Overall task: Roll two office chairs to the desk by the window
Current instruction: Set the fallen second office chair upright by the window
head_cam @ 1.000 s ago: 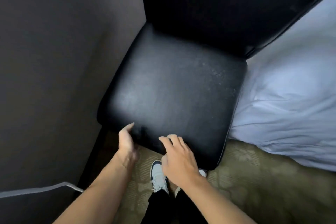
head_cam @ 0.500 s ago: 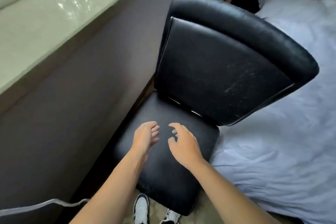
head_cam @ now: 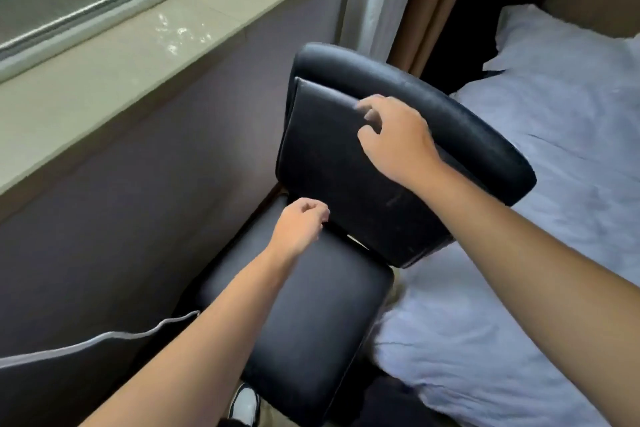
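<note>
Okay, I'm seeing one chair (head_cam: pixel 311 315), wedged between the wall under the sill (head_cam: pixel 114 59) and the bed (head_cam: pixel 519 288). Not rolling yet; no desk or second chair showing, so I'm judging the task barely begun. Right hand (head_cam: pixel 398 139) is hanging at the backrest top, fingers curled; contact blurred, I can't tell if it's gripping. Left hand (head_cam: pixel 299 227) is hovering loosely curled by the seat's back edge, holding nothing. A shoe (head_cam: pixel 244 404) is showing below.
</note>
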The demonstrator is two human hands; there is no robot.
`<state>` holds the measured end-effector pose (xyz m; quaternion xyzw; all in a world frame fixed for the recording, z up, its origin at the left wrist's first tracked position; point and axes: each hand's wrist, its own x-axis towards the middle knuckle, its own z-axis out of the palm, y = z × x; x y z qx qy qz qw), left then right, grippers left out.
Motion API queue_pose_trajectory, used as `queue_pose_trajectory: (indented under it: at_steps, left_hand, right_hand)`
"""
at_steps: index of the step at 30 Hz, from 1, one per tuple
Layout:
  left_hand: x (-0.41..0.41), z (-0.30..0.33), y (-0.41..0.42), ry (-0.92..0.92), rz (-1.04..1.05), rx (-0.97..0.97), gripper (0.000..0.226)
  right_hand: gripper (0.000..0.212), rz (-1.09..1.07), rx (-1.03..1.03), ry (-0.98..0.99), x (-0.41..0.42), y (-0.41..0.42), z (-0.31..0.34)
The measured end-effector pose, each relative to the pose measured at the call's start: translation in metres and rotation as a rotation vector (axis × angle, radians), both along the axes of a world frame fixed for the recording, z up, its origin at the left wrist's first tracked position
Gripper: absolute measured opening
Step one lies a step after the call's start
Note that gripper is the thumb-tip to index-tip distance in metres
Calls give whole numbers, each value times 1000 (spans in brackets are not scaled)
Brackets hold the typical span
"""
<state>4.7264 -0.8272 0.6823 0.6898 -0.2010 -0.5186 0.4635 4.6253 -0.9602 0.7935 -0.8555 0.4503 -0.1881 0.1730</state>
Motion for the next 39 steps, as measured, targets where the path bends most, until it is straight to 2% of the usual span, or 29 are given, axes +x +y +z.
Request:
queue_pose_trajectory:
  at_steps: [4,8,10,12,14,17,18,20,22,24,27,31,36,39]
  left_hand:
    - [-31,-4,-42,-107,117,33,15]
    - [-43,12,-92,-254,286,133,29]
    - [-34,33,-120,-375,383,140,38]
    - [-21,58,-154,-546,425,99,45]
    - [-8,79,-186,-767,387,58,51]
    - [5,94,-235,-1022,236,54,53]
    - [10,93,-250,-1102,142,113,53]
    - [14,85,-272,-1216,-69,282,52]
    - [21,80,-280,-1265,-212,376,52]
    - [21,82,-281,-1333,-260,353,50]
    - [7,87,-286,-1313,-300,297,47]
    - [-16,89,-271,-1331,-281,373,57]
    - [-29,91,-244,-1364,-277,379,54]
    - [-29,90,-216,-1283,-212,372,45]
  right_hand:
    - [41,123,-251,57,3,-75,3]
    - [52,189,-150,358,-1,-123,-12]
    - [56,281,-172,349,-14,-131,-21]
    - [62,290,-159,205,-29,-145,-22]
    - [59,240,-61,175,-44,-162,-23]
    - [40,228,156,316,-78,-184,-36]
    - [34,223,157,300,-87,-184,-41]
    - [36,244,37,263,-104,-182,-48]
    - [40,286,-43,235,-111,-176,-50]
    - [40,318,-65,200,-121,-175,-51]
    - [39,338,-31,145,-137,-174,-51]
    - [33,383,29,47,-158,-157,-53]
    - [31,427,76,10,-167,-136,-52]
    - [30,480,100,-7,-164,-117,-53]
